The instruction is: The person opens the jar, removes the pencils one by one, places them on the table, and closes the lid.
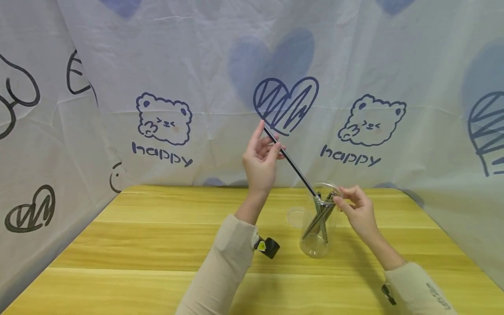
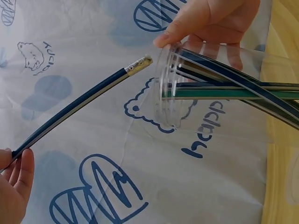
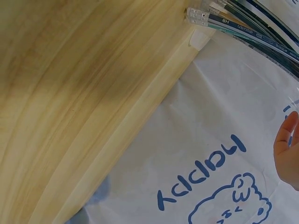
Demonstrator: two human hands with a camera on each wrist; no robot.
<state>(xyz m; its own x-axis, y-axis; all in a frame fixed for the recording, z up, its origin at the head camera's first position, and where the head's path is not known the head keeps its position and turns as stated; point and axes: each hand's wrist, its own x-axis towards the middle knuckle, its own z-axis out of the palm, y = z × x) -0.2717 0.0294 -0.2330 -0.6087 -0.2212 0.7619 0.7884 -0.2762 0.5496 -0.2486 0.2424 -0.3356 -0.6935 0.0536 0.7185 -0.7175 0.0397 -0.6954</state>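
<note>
My left hand (image 1: 261, 168) pinches a long dark pencil (image 1: 293, 164) near its upper end and holds it slanted. In the left wrist view the pencil's metal-banded eraser end (image 2: 139, 64) points at the jar's mouth, just outside it. A clear jar (image 1: 315, 247) stands upright on the table with several dark and green pencils (image 2: 219, 93) leaning inside. My right hand (image 1: 359, 214) grips the jar's rim between thumb and fingers. In the right wrist view, the lower ends of the jar's pencils (image 3: 252, 32) show, one marked HB.
A clear round lid (image 1: 298, 217) lies on the wood-grain table (image 1: 138, 245), just left of the jar. Behind the table hangs a white cloth (image 1: 220, 100) printed with hearts and bears. A similar cloth covers both sides.
</note>
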